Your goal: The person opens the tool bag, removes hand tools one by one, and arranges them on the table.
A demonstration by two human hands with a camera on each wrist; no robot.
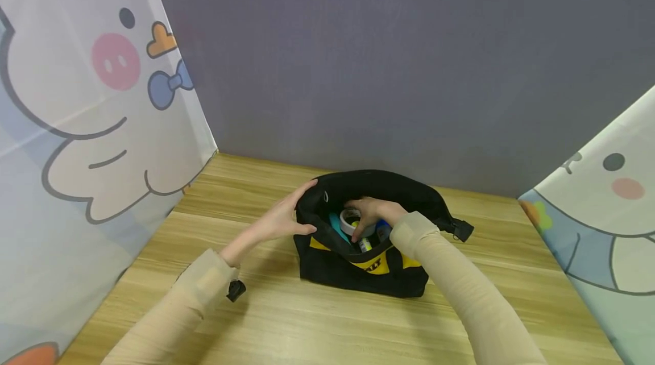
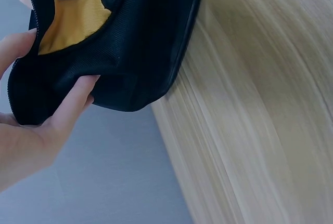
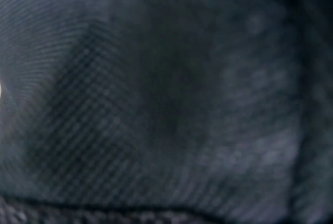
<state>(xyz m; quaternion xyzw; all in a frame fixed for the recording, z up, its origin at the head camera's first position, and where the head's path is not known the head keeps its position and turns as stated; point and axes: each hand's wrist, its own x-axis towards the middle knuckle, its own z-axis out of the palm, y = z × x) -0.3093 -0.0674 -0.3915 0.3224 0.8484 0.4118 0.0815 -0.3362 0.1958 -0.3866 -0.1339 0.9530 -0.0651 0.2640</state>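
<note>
A black and yellow tool bag [image 1: 353,282] stands on the table with its zippered mouth spread wide. My left hand [image 1: 278,220] grips the bag's left end, thumb at the near side and fingers at the far side. In the left wrist view, that hand [image 2: 36,143] lies against the black fabric [image 2: 135,52] by the zipper. My right hand [image 1: 370,214] reaches into the mouth, thumb and fingers about a white roll of tape [image 1: 347,224]. Beside the roll are a teal item [image 1: 338,227], a yellow-and-white item [image 1: 365,245] and a blue item [image 1: 382,229]. Blurred dark fabric [image 3: 171,89] fills the right wrist view.
Wood-grain table [image 1: 286,325] surrounds the bag. A grey wall panel [image 1: 368,69] rises behind it, and cartoon-printed cloths [image 1: 102,126] hang at both sides. A black zipper end tab [image 1: 463,230] sticks out at the bag's right.
</note>
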